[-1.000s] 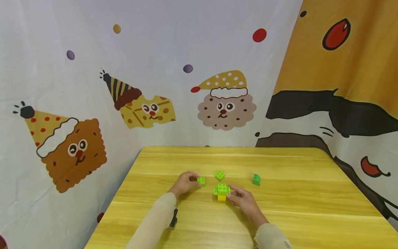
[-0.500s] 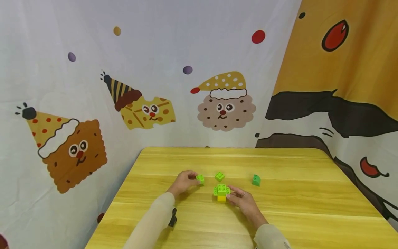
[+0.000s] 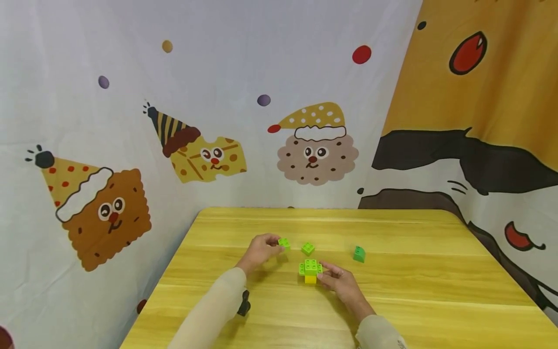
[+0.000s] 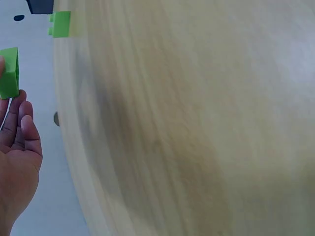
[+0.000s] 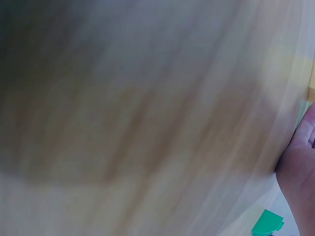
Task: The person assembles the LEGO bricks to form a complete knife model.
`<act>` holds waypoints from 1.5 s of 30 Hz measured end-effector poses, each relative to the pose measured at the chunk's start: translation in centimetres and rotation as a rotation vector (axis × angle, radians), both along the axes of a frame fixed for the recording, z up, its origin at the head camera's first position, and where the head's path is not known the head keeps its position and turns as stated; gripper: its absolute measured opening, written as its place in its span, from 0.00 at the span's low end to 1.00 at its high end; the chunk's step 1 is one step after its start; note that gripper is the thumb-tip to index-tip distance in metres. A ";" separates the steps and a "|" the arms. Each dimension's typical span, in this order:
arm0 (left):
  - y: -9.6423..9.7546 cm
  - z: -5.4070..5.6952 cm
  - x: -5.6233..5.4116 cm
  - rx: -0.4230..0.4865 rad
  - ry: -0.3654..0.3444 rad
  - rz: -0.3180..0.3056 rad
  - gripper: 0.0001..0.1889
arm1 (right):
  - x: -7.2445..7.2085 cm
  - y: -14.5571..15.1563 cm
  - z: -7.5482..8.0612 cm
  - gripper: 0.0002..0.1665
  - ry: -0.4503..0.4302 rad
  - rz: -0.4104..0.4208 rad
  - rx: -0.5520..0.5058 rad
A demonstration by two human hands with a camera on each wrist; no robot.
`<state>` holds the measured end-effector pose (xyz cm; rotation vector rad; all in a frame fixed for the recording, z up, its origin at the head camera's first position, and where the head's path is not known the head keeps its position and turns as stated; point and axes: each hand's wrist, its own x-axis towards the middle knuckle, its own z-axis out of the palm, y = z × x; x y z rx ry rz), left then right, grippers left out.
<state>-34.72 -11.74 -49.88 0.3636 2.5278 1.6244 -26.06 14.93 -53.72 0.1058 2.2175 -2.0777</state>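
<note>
My left hand (image 3: 261, 251) pinches a light green toy brick (image 3: 284, 243) between thumb and fingers, left of the table's middle. In the left wrist view, the brick (image 4: 10, 73) is lifted off the wood and its hollow side faces right. My right hand (image 3: 343, 285) holds the right side of a small brick stack (image 3: 310, 267), thumb in front and index finger behind. Light green bricks form the wide top of this stack, over a yellow base (image 3: 310, 279) standing on the table. Only the edge of the right hand (image 5: 301, 162) shows in the right wrist view.
Behind the stack lies a loose light green brick (image 3: 307, 248). Farther right is a darker green brick (image 3: 359, 254) with a sloped or curved side. The wooden table (image 3: 427, 281) reaches back to a printed cloth (image 3: 244, 63).
My left hand has moved slightly away from me and up, carrying the light green brick off the table. The right hand and the stack stay in place.
</note>
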 end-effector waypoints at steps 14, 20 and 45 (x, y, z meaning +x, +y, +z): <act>1.9 1.9 0.7 0.026 0.060 -0.052 0.14 | 0.0 0.3 -0.1 0.30 0.002 0.012 -0.005; 2.9 2.7 1.3 0.048 0.058 -0.092 0.15 | -0.1 0.3 -0.2 0.31 0.016 0.017 -0.005; 4.8 2.3 2.4 0.004 0.075 -0.179 0.17 | -0.2 0.1 -0.4 0.28 0.035 0.012 0.000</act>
